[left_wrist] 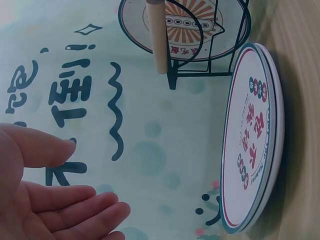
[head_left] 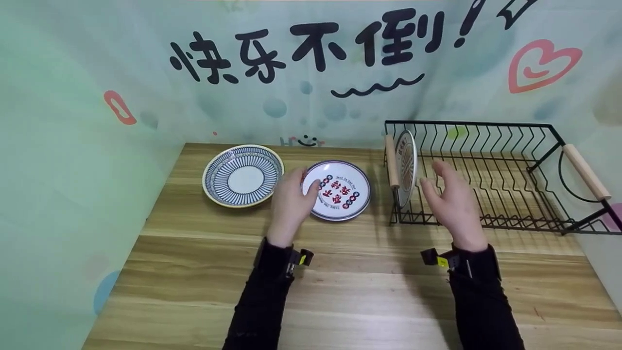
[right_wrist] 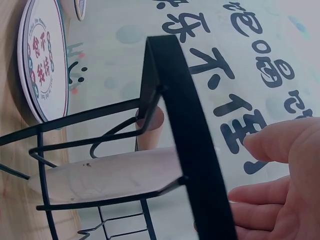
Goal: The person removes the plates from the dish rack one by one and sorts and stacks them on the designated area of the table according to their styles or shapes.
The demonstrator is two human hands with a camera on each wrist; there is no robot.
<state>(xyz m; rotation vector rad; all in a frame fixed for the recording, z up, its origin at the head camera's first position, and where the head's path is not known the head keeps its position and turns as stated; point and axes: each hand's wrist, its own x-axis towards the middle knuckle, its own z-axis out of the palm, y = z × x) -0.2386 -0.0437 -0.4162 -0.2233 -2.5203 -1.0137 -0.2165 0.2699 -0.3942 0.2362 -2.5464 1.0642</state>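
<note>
My left hand (head_left: 293, 204) hovers at the left side of a small white plate (head_left: 337, 208) with red characters and a dark rim, its fingers loosely extended and holding nothing. The left wrist view shows a second plate (left_wrist: 276, 100) stacked beneath it, and a gap between hand and plates. A patterned plate (head_left: 407, 167) stands upright at the left end of a black wire dish rack (head_left: 469, 123). Just right of that plate is my right hand (head_left: 454, 206), thumb and fingers apart, nothing between them. The right wrist view shows it clear of the plate's pale back (right_wrist: 110, 175).
A deeper dish (head_left: 245, 177) with blue radial stripes lies on the wooden table (head_left: 194, 272), left of my left hand. Wooden handles (head_left: 586, 170) cap the rack's ends. A pale green printed cloth (head_left: 311, 112) hangs behind the table.
</note>
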